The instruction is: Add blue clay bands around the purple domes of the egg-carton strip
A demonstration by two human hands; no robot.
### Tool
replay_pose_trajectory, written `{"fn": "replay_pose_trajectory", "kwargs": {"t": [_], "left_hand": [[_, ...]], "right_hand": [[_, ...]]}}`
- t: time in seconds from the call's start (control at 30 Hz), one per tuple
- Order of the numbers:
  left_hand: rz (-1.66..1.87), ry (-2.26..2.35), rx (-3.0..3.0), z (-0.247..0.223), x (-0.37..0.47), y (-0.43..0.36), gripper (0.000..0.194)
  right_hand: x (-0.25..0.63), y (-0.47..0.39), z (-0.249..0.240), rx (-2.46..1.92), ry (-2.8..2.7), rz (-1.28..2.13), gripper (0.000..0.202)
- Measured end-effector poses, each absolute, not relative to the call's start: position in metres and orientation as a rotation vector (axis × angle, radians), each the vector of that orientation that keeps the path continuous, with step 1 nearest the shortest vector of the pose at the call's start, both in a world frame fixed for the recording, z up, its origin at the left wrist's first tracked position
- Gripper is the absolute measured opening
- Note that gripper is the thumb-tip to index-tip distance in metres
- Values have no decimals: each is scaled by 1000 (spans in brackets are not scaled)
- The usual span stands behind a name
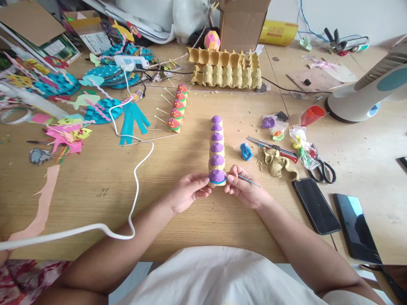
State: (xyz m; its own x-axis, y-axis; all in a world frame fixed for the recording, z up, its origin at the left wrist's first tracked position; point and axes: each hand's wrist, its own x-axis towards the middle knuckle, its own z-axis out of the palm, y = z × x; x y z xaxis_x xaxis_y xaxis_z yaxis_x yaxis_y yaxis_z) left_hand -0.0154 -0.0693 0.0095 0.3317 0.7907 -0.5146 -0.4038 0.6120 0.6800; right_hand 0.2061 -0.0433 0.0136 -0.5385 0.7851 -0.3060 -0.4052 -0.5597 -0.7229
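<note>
Pinches the near left corner of a purple-domed carton strip (216,148) between thumb and fingers of the left hand (190,191). Keeps thumb and fingers of the right hand (246,192) together around a thin blue piece (249,181), with fingertips at the strip's near right corner; cannot tell whether stick or strand. Lays the strip lengthwise on the bench (190,231), pointing away from the body, between both hands, with six domes in a row and a blue line (218,183) along the foot of the nearest. Has a lump of blue clay (246,151) just right of the strip, then a utility knife (273,147) touching a heap of tan clay (276,164), with black-handled scissors (324,172) beyond. Shows a phone (316,206) near the right forearm. Leaves a red and green caterpillar (177,111) beyond the strip to the left, with teal paper (132,122) farther left and a white cord (137,186) winding past. Stands egg cartons (227,76) across the back, before a cardboard box (243,25).
</note>
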Motion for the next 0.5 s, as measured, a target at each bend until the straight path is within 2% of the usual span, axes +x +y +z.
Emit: {"fn": "replay_pose_trajectory", "kwargs": {"t": [0.5], "left_hand": [[824,935,478,11,-14,-68,37]], "right_hand": [[207,-42,15,-796,-748,2145,41]]}}
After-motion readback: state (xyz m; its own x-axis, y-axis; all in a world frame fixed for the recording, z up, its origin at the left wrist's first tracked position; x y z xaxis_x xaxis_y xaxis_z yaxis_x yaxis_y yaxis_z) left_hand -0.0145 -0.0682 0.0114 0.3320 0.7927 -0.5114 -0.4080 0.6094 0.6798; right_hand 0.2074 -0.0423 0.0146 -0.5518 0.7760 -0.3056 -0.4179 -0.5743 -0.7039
